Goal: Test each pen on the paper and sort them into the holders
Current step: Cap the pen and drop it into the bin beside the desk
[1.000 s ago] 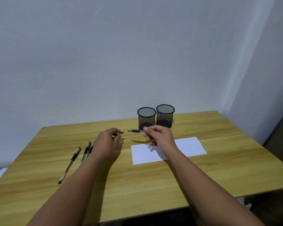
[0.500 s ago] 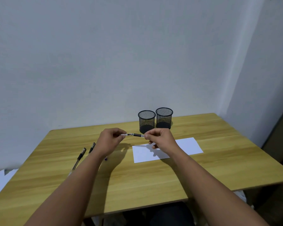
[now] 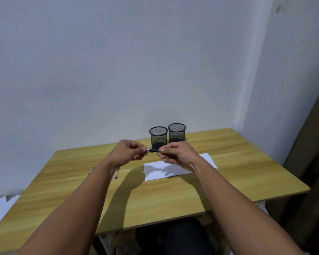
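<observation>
Both hands are raised above the wooden table (image 3: 238, 162), holding a black pen (image 3: 153, 150) level between them. My right hand (image 3: 177, 153) pinches its barrel. My left hand (image 3: 129, 151) is closed at the pen's silver front end, and the cap is hidden inside its fingers. Behind the hands, two black mesh holders (image 3: 158, 137) (image 3: 176, 132) stand side by side near the wall. A white paper (image 3: 155, 172) lies flat under my right hand. Two more pens (image 3: 91, 171) (image 3: 116, 174) lie on the table, mostly hidden behind my left forearm.
White sheets (image 3: 0, 208) lie below the table's left edge. A pale wall stands close behind the holders. A dark panel (image 3: 313, 162) stands to the right of the table. My dark-clothed knee (image 3: 184, 236) shows under the front edge.
My hands have come together: the left, which held the cap apart from the pen, now meets the pen's tip. Both hands have risen, and the view has pulled back.
</observation>
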`<move>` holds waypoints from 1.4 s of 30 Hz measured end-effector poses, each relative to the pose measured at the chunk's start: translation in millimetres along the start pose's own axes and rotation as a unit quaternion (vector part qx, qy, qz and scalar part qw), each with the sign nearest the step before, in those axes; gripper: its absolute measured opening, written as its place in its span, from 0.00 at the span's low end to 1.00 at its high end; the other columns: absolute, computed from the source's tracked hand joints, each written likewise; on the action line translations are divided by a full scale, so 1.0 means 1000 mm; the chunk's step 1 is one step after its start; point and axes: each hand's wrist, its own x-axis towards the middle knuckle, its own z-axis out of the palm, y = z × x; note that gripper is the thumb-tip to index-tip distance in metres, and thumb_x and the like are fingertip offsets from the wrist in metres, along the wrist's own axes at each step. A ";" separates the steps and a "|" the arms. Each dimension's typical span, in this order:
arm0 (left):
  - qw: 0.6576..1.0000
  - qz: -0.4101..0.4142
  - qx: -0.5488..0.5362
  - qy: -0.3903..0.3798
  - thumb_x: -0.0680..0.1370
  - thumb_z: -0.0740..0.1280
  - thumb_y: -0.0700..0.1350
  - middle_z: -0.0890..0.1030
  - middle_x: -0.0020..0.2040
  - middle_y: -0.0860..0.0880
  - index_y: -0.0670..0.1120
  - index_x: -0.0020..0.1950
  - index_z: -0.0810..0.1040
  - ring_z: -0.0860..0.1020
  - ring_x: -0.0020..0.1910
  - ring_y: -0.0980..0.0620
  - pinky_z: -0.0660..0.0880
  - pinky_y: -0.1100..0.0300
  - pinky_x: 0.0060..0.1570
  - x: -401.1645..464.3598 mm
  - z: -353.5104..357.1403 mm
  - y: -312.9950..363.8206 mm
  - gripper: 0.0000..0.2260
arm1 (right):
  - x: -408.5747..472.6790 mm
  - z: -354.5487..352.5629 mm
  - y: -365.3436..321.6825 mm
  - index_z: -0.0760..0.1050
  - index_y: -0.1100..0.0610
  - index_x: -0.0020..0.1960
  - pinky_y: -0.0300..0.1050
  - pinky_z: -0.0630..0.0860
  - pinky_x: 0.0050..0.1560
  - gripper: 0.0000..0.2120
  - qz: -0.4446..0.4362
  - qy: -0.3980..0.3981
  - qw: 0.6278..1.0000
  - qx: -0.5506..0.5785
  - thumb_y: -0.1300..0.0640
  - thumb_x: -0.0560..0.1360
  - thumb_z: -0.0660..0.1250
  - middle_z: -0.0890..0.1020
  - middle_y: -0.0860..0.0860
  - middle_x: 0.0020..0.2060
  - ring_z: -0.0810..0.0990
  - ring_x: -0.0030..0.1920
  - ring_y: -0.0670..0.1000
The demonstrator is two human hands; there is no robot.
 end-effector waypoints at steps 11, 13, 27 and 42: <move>0.998 0.008 0.052 0.015 0.78 0.71 0.37 0.84 0.42 0.44 0.36 0.54 0.84 0.81 0.39 0.53 0.79 0.54 0.47 -0.009 0.051 0.040 0.07 | -0.041 -0.032 -0.018 0.86 0.60 0.51 0.46 0.85 0.45 0.04 -0.022 0.026 0.988 -0.152 0.62 0.77 0.78 0.89 0.61 0.49 0.86 0.44 0.52; 0.998 0.023 0.044 0.033 0.78 0.72 0.36 0.84 0.43 0.44 0.37 0.56 0.83 0.82 0.39 0.52 0.78 0.55 0.45 -0.009 0.069 0.047 0.08 | -0.048 -0.042 -0.024 0.86 0.61 0.53 0.51 0.83 0.47 0.07 -0.015 0.021 0.975 -0.219 0.63 0.75 0.79 0.88 0.65 0.48 0.84 0.43 0.54; 0.956 0.170 0.219 -0.100 0.77 0.71 0.51 0.83 0.58 0.48 0.49 0.66 0.79 0.80 0.58 0.51 0.75 0.55 0.61 0.036 0.285 0.073 0.18 | -0.166 -0.246 0.011 0.84 0.52 0.44 0.45 0.79 0.44 0.05 -0.147 0.576 0.787 -0.162 0.61 0.75 0.73 0.84 0.46 0.36 0.82 0.39 0.50; 0.841 0.282 0.431 -0.168 0.78 0.58 0.65 0.70 0.76 0.45 0.51 0.71 0.73 0.64 0.76 0.38 0.63 0.38 0.72 0.103 0.457 0.020 0.28 | -0.281 -0.375 0.202 0.71 0.60 0.32 0.47 0.71 0.41 0.17 0.207 0.667 0.701 -0.143 0.62 0.74 0.76 0.73 0.60 0.32 0.63 0.45 0.49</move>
